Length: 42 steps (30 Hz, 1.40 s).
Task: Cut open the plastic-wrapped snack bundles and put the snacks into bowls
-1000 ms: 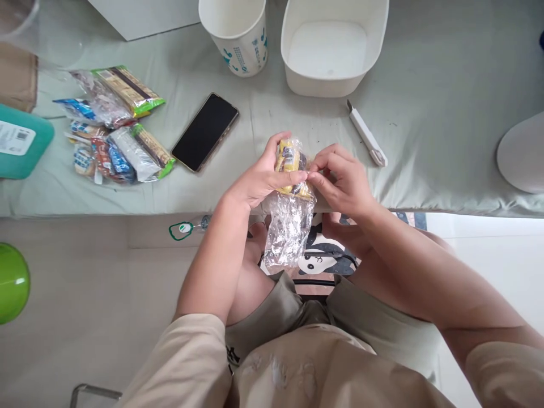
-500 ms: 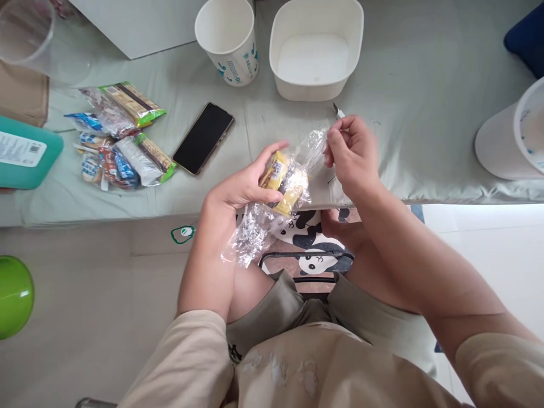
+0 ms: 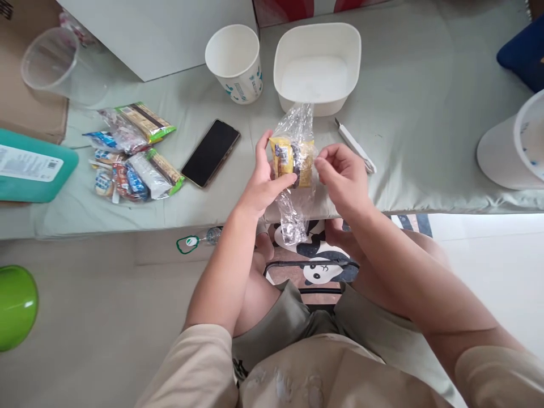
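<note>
My left hand [image 3: 266,184] is closed around a yellow snack packet [image 3: 284,157] in a clear plastic bag [image 3: 300,122], with the thumb across its front. The bag's crumpled ends stick out above and below the packet. At the bag's right edge, my right hand [image 3: 345,178] has thumb and forefinger pinched together on or against the plastic. Just beyond that hand, a white craft knife [image 3: 356,145] lies on the cloth, blade pointing away from me. Behind the bag stands a white rectangular bowl [image 3: 318,105].
Left of my hands lies a black phone [image 3: 211,153], with several wrapped snacks [image 3: 131,156] farther left. A paper cup [image 3: 238,79] stands beside the bowl. A clear plastic cup [image 3: 63,65] and teal container [image 3: 34,167] sit at far left, a white tub [image 3: 510,147] at far right.
The bagged packet has turned more upright. My right hand has moved from the bag's upper end down to its right edge, uncovering the craft knife. The view has shifted slightly.
</note>
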Motion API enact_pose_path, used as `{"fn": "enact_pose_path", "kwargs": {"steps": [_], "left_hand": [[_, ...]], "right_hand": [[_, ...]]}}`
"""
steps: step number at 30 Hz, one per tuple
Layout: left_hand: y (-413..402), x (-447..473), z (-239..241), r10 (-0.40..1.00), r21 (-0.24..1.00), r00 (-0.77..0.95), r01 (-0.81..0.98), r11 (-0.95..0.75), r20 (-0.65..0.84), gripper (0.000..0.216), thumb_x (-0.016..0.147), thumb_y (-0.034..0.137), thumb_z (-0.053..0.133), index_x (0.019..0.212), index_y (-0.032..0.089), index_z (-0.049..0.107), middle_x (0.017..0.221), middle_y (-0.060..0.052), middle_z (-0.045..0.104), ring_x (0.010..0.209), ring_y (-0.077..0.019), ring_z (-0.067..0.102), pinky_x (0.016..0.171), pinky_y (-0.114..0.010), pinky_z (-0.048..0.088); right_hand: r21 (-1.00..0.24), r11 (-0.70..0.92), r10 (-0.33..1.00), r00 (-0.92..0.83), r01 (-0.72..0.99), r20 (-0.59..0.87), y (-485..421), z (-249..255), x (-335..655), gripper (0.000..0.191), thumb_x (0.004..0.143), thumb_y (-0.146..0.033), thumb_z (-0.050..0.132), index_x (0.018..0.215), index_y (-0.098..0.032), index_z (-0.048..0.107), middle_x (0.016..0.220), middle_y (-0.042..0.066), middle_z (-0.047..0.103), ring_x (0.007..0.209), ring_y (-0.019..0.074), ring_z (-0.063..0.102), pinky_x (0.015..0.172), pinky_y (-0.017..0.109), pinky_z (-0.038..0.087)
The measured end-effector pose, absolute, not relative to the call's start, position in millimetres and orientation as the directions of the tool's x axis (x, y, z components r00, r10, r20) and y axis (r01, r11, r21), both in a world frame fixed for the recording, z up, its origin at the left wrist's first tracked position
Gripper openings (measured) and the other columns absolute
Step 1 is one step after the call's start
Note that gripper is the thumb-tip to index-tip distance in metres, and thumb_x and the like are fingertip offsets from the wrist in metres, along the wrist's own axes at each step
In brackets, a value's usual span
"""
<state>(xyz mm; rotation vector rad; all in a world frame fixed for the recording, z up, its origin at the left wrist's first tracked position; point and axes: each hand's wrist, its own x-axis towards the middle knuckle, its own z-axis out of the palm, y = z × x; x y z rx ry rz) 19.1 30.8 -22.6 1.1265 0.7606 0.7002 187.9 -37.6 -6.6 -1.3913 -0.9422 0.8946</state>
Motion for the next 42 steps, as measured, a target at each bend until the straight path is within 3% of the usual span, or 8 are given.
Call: {"fn": "enact_pose_path", "kwargs": {"steps": [5, 8, 15, 21, 24, 29, 34, 42], "left_hand": [[25, 28, -16, 0.831, 0.952, 0.519, -0.1, 0.29, -0.199, 0.104, 0.086, 0.024, 0.078, 0.165, 0.042, 0.013, 0.131, -0.007, 0.069, 0.125, -0.0314, 0.069, 0.112, -0.054, 0.051], [23, 31, -12, 0.842, 0.949, 0.499, -0.113, 0.296, -0.203, 0.097, 0.085, 0.024, 0.081, 0.162, 0.042, 0.025, 0.123, -0.006, 0.07, 0.12, -0.0299, 0.072, 0.109, -0.05, 0.054], [15, 32, -1, 0.958, 0.999, 0.284, -0.034, -0.025, 0.033, 0.068, 0.078, 0.041, 0.091, 0.136, 0.032, 0.057, 0.154, -0.007, 0.055, 0.154, -0.0306, 0.043, 0.122, -0.04, 0.041], [6, 39, 11, 0.897, 0.993, 0.44, 0.119, -0.013, -0.04, 0.037, 0.076, 0.036, 0.092, 0.105, 0.023, 0.074, 0.105, -0.004, 0.074, 0.109, -0.0234, 0.069, 0.098, -0.03, 0.052], [12, 43, 5, 0.954, 0.985, 0.285, 0.166, 0.045, -0.091, 0.011, 0.087, 0.031, 0.079, 0.086, 0.022, 0.073, 0.085, -0.002, 0.072, 0.099, -0.0209, 0.07, 0.091, -0.027, 0.053], [25, 46, 7, 0.953, 0.943, 0.175, -0.185, 0.278, -0.247, 0.012, 0.089, 0.025, 0.065, 0.078, 0.022, 0.064, 0.087, -0.003, 0.076, 0.102, -0.022, 0.075, 0.086, -0.028, 0.059], [28, 40, 36, 0.83, 0.78, 0.343, -0.311, 0.543, -0.44, 0.02, 0.093, 0.031, 0.056, 0.075, 0.022, 0.054, 0.101, -0.007, 0.08, 0.103, -0.0242, 0.078, 0.08, -0.032, 0.063], [33, 31, 49, 0.825, 0.737, 0.351, -0.38, 0.559, -0.444, 0.018, 0.095, 0.029, 0.052, 0.078, 0.023, 0.054, 0.105, -0.006, 0.081, 0.106, -0.0252, 0.079, 0.068, -0.029, 0.062]], "right_hand": [[-0.989, 0.043, 0.867, 0.487, 0.143, 0.108, -33, -12, 198, 0.019, 0.083, -0.027, 0.075, 0.094, -0.025, 0.059, 0.091, -0.001, 0.062, 0.073, 0.0112, 0.054, 0.063, 0.027, 0.044], [-0.989, 0.009, 0.904, 0.422, 0.15, 0.073, -35, -11, 199, 0.018, 0.085, -0.031, 0.075, 0.087, -0.024, 0.059, 0.077, -0.003, 0.056, 0.062, 0.0105, 0.046, 0.056, 0.027, 0.038], [-0.983, 0.181, 0.887, 0.433, -0.004, 0.162, -34, -2, 195, 0.032, 0.096, -0.057, 0.065, 0.09, -0.028, 0.054, 0.068, -0.004, 0.052, 0.06, 0.0134, 0.055, 0.062, 0.031, 0.05], [-0.958, 0.287, 0.945, 0.165, -0.007, 0.282, -28, 12, 190, 0.036, 0.095, -0.063, 0.063, 0.098, -0.029, 0.073, 0.122, 0.006, 0.071, 0.126, 0.0265, 0.065, 0.101, 0.046, 0.058], [-0.957, 0.275, 0.911, 0.29, 0.097, 0.292, -32, 9, 189, 0.026, 0.099, -0.048, 0.058, 0.095, -0.027, 0.073, 0.109, 0.006, 0.072, 0.117, 0.0246, 0.067, 0.105, 0.046, 0.055], [-0.986, 0.055, 0.827, 0.547, 0.154, 0.131, -39, -19, 188, 0.029, 0.086, -0.033, 0.072, 0.114, -0.028, 0.066, 0.122, 0.008, 0.064, 0.117, 0.0248, 0.061, 0.093, 0.041, 0.059], [-1.0, -0.002, 0.907, 0.421, -0.006, -0.004, -42, -27, 181, 0.069, 0.08, -0.047, 0.082, 0.137, -0.03, 0.048, 0.14, 0.012, 0.058, 0.123, 0.0281, 0.061, 0.097, 0.047, 0.06], [-0.85, -0.107, 0.936, 0.235, -0.516, -0.261, -36, -21, 174, 0.063, 0.077, -0.039, 0.079, 0.127, -0.034, 0.042, 0.119, 0.003, 0.07, 0.099, 0.0228, 0.073, 0.083, 0.043, 0.065]]}}
